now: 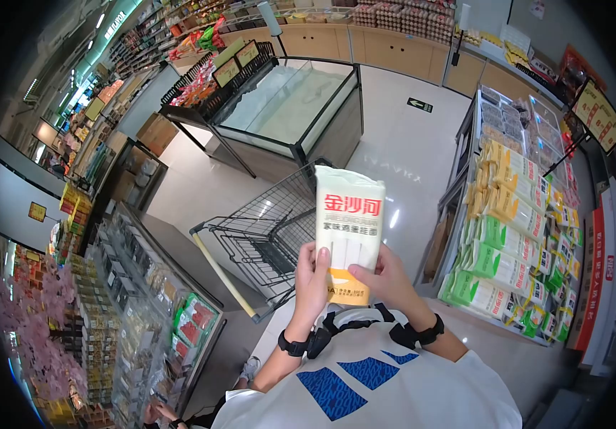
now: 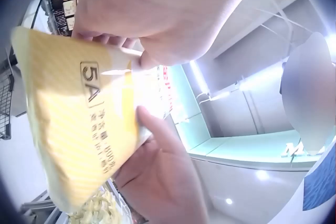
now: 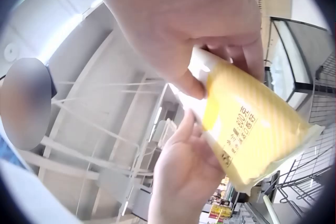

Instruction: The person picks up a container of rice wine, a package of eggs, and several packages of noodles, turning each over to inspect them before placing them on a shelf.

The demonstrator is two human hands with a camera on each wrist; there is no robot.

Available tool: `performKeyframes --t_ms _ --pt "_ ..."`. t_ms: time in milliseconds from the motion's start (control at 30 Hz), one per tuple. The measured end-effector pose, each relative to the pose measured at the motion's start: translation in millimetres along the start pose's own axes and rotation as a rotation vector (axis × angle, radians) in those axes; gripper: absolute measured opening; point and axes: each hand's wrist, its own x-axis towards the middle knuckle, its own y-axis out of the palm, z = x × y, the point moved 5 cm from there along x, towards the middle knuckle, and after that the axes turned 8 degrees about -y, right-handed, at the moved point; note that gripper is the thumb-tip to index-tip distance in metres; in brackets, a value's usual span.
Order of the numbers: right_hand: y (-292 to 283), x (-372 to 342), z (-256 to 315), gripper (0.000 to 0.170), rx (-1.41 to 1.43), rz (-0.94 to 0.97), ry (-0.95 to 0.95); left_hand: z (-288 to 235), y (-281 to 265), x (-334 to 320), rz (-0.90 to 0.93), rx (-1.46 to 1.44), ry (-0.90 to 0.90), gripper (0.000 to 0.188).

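A white and yellow packet of dried noodles (image 1: 351, 225) with red lettering stands upright before my chest in the head view. My left hand (image 1: 311, 282) grips its left edge, thumb on the front. On the opposite edge, my right hand (image 1: 387, 277) holds it the same way, its thumb lying across the yellow lower part. Both wrist views show the yellow bottom end of the packet (image 2: 79, 113) close up, "5A" printed on it in the left one. Fingers behind the packet are mostly hidden.
A shopping cart (image 1: 265, 236) with a pale handle stands just ahead to the left. At right, a display stand carries stacked noodle packets (image 1: 501, 250). A glass-topped case (image 1: 286, 100) stands beyond the cart. Shelves of packaged goods (image 1: 136, 322) line the left, where another person's hand (image 1: 159, 411) shows.
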Motion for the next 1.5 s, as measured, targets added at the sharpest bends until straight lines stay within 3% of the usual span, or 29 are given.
performKeyframes --t_ms 33,100,200,233,300,367,433,500,567,700,767,833,900,967,1067,1167,1200,1267,1300,1333,1367,1433,1500 --pt "-8 1 -12 0.059 0.145 -0.090 0.084 -10 4 -4 0.031 0.144 0.038 0.033" --pt "-22 2 -15 0.051 0.169 -0.090 0.067 -18 8 -6 0.070 0.179 -0.014 0.031" --pt "-39 -2 16 0.041 -0.001 -0.080 -0.030 -27 19 -9 0.175 0.167 0.048 0.035" --pt "-45 1 37 0.037 -0.178 -0.045 -0.219 -28 18 -7 0.177 0.165 0.047 0.035" --pt "-53 7 62 0.031 -0.461 -0.007 -0.576 -48 24 -10 0.232 0.349 0.469 0.036" --pt "-58 4 70 0.030 -0.688 0.016 -0.755 -51 33 -12 0.163 0.410 0.559 0.033" --pt "-61 2 72 0.029 -0.738 -0.010 -0.812 -57 41 -16 0.081 0.543 0.803 0.035" --pt "-66 1 77 0.029 -0.793 -0.043 -0.874 -62 50 -17 0.067 0.590 0.870 0.033" --pt "-74 1 81 0.029 -0.767 -0.086 -0.782 -65 58 -12 0.086 0.529 0.819 0.022" --pt "-100 -1 62 0.033 -0.575 -0.030 -0.657 -68 76 -6 0.131 0.712 0.804 0.029" --pt "-116 -11 33 0.034 -0.132 -0.074 -0.178 -64 88 -7 0.153 0.767 0.833 0.040" --pt "-118 -9 35 0.039 -0.235 -0.070 -0.284 -50 96 -2 0.062 0.615 0.450 0.046" --pt "-123 -7 25 0.045 0.190 -0.142 -0.102 -38 108 9 0.083 0.566 0.447 0.051" --pt "-131 -8 17 0.052 0.200 -0.124 -0.093 -24 115 18 0.097 0.351 0.165 0.053" --pt "-138 -3 15 0.050 0.211 -0.152 -0.024 -21 125 28 0.112 0.277 0.073 0.055" --pt "-144 8 9 0.045 0.244 -0.244 -0.044 -25 132 40 0.238 0.338 0.130 0.060" --pt "-150 15 3 0.041 0.300 -0.359 -0.077 -27 131 46 0.256 0.342 0.127 0.060" --pt "-167 26 -12 0.040 0.349 -0.497 -0.120 -39 144 49 0.609 0.266 0.227 0.060" --pt "-173 32 -26 0.043 0.609 -0.444 -0.057 -41 145 54 0.631 0.263 0.228 0.060" --pt "-174 40 -29 0.047 0.868 -0.386 0.005 -38 147 57 0.760 0.051 0.078 0.057" --pt "-170 50 -16 0.055 0.935 -0.109 -0.112 -38 152 63 0.883 -0.161 -0.077 0.054" --pt "-166 68 -1 0.054 1.171 0.046 -0.221 -44 161 83 0.976 -0.139 -0.079 0.049" --pt "-168 82 9 0.053 1.282 -0.045 -0.231 -48 167 111 0.892 0.076 0.009 0.046"
